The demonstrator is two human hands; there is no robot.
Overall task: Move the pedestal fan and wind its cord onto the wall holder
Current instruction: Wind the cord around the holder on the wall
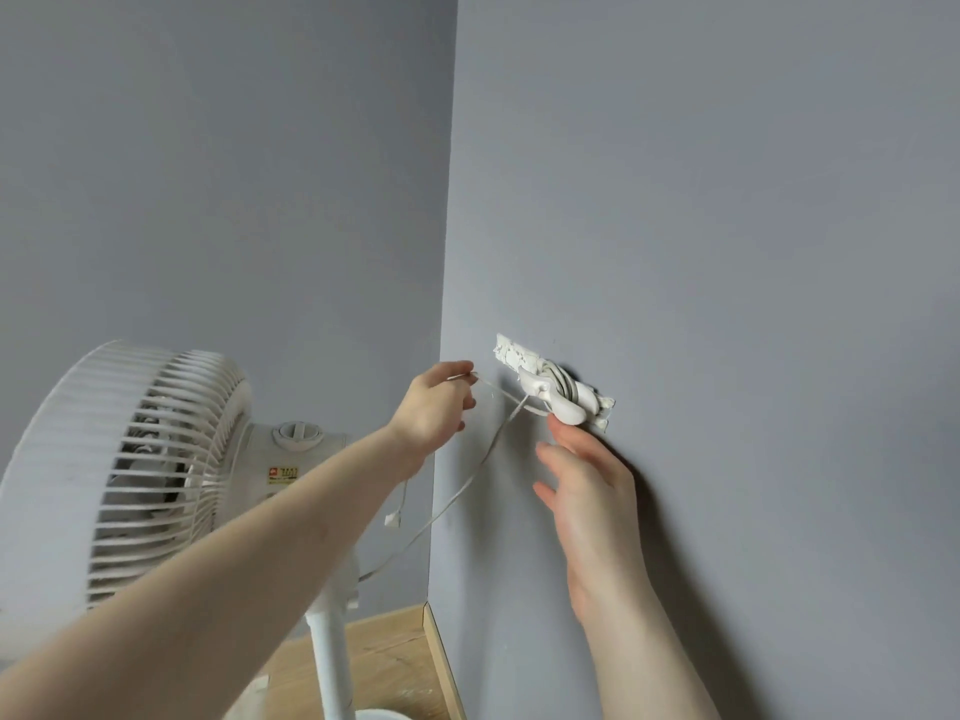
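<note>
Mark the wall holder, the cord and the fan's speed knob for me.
wall holder [563, 410]: head view, on its white front arm.
cord [470, 483]: head view, on the hanging slack.
speed knob [298, 432]: head view, on its top.

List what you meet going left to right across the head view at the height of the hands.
Fan head → left hand pinching the cord → wall holder with cord wound on it → right hand, open just below the holder.

white plastic pedestal fan [156, 475]: grille cut by left edge, base mostly below frame | small red-and-yellow label [283, 474] on fan: text unreadable
</note>
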